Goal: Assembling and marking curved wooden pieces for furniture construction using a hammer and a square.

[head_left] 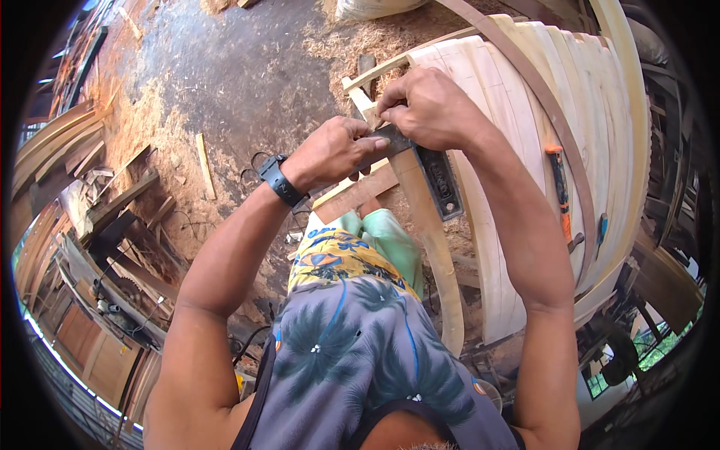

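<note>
My left hand [339,155], a watch on its wrist, grips a dark flat bar [384,145], thumb along its top. The bar lies across the upper end of a long curved wooden piece [426,225]. Just beyond the bar, my right hand [429,111] is closed in a pinch over a pale wood end [370,112]; what its fingertips hold, if anything, is hidden. Below that hand, beside the curved piece, is a black metal object with a recessed face [440,186]. A short pale board [358,193] sits under my left hand.
To the right stands a large curved panel of pale planks [495,187], crossed by a brown curved strip [551,101]. An orange-and-black handled tool [559,191] and a small blue tool [602,229] lie on it. Scrap wood [112,202] is piled left; shavings cover the floor.
</note>
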`<state>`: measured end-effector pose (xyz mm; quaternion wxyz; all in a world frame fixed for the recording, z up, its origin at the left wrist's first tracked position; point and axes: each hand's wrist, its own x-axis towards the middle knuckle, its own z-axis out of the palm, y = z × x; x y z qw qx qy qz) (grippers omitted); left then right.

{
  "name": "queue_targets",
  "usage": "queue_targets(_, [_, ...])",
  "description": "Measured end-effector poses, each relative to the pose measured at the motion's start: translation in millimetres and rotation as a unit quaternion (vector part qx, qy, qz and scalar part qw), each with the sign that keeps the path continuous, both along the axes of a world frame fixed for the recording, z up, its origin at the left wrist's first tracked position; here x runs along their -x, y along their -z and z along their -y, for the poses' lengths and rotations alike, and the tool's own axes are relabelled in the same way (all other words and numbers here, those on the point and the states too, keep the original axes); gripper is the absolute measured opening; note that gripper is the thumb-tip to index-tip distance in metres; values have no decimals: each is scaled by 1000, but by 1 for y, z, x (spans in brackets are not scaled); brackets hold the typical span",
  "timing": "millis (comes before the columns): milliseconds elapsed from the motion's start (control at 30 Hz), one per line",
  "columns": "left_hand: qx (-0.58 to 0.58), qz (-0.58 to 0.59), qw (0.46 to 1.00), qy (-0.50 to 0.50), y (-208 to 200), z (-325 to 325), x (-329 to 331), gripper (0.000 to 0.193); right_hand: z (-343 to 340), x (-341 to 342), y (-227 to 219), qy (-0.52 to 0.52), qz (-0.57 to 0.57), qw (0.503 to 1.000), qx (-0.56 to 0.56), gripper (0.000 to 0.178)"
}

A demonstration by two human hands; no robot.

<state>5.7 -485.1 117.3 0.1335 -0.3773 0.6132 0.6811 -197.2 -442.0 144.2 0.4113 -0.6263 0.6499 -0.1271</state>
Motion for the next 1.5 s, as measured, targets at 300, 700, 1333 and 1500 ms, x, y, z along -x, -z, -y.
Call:
queue_targets(300, [16,0,1000,-10,3,-2,-4,43,-23,9,-33,64,-296,948,103,17])
queue_targets(700, [167,-82,983,2,-24,-79,8,55,-346,-41,-35,630,294,702,155,12])
queue_targets(1333, [-446,-248,858,57,-73,-547,-15,15,-601,-297,-88,751,-144,605,223,52])
queue_targets(1500, [-92,-351,803,473,-77,-551,-48,53,-667,-375,-55,869,-139,448,155,35])
